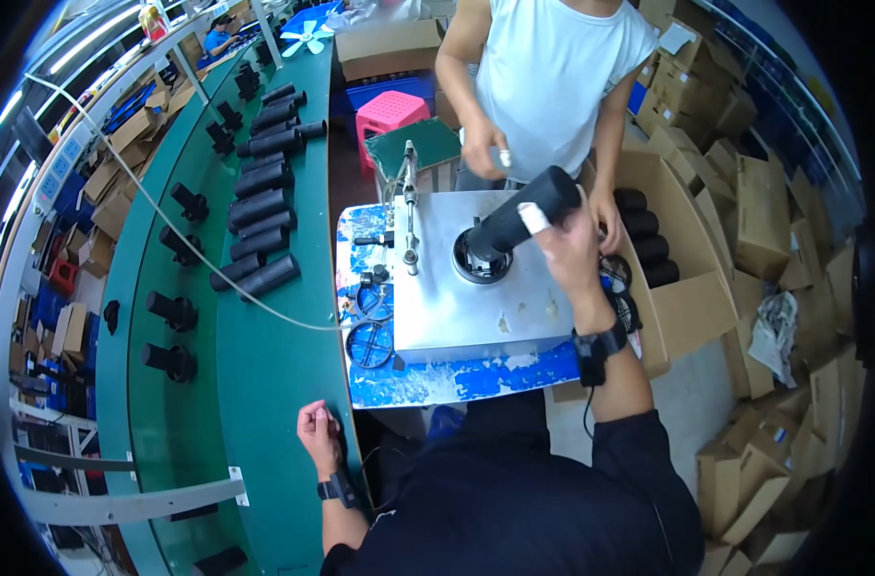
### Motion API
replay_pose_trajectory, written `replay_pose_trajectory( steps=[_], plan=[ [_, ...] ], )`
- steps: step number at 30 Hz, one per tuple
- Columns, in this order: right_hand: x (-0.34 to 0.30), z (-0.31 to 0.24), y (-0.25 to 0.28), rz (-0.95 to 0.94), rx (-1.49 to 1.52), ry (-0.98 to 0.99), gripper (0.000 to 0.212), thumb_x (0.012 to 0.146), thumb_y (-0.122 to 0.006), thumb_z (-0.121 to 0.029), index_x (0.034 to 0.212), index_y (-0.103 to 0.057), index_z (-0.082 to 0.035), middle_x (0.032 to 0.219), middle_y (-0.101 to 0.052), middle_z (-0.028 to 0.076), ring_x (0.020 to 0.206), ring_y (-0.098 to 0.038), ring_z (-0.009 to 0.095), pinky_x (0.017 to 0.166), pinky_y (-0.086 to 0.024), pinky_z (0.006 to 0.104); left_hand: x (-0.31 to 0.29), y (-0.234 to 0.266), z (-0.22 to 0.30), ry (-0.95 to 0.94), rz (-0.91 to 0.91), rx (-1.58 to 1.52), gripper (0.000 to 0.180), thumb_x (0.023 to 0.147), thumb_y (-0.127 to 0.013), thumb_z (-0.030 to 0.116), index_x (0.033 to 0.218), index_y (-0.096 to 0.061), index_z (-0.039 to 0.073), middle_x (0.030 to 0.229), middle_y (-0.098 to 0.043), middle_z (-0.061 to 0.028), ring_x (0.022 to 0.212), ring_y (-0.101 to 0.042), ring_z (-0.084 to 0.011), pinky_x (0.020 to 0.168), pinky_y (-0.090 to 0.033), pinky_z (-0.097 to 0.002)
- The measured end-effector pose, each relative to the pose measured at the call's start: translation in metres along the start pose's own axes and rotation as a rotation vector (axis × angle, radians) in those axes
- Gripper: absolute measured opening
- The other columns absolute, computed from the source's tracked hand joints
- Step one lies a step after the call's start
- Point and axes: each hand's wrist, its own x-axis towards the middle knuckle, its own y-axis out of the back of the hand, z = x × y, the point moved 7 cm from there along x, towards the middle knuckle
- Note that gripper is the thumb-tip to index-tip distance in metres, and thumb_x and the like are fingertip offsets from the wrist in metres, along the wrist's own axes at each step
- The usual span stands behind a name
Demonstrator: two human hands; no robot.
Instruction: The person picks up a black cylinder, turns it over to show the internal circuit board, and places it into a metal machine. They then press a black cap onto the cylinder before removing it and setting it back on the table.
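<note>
A black cylinder [524, 219] leans up and to the right, its lower end at a round black base [483, 261] on the metal block [437, 312]. My right hand [572, 250] is closed around its upper part, a white cover on the thumb. Whether the cylinder is joined to the base I cannot tell. My left hand [319, 434] rests at the edge of the green bench [284, 360], fingers curled with nothing seen in them. Across the block stands a person in a white sleeveless top [562, 77], one hand raised, the other beside my right hand.
A lever fixture [411, 211] stands at the block's left edge. Black rings [370, 344] lie on the blue, worn tabletop [437, 384]. Several black cylinders [263, 211] line the bench. An open carton [692, 312] at right holds more cylinders. A thin hose [207, 264] crosses the bench.
</note>
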Motion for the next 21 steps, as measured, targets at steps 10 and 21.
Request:
replay_pose_trajectory(
  steps=[10,21],
  plan=[
    [-0.007,0.026,-0.034,-0.051,-0.793,-0.079,0.077,0.079,-0.095,-0.037,0.13,-0.055,0.005,0.111,-0.073,0.025,0.103,-0.075,0.036,0.089,-0.06,0.0441,-0.007,0.005,-0.001,-0.065,0.057,-0.006,0.012,0.11,-0.062,0.011,0.116,-0.066,0.001,0.082,-0.057,-0.0002,0.062,-0.044,-0.0054,0.054,-0.036,-0.0221],
    [0.002,0.038,-0.05,-0.06,-0.894,-0.094,0.085,0.072,-0.096,-0.05,0.123,-0.052,0.002,0.109,-0.072,0.032,0.104,-0.073,0.051,0.089,-0.059,0.054,-0.009,0.004,0.0,-0.082,0.07,0.061,0.012,0.11,-0.062,0.012,0.115,-0.066,0.002,0.082,-0.057,0.0005,0.063,-0.046,-0.0051,0.055,-0.036,-0.0216]
  ],
)
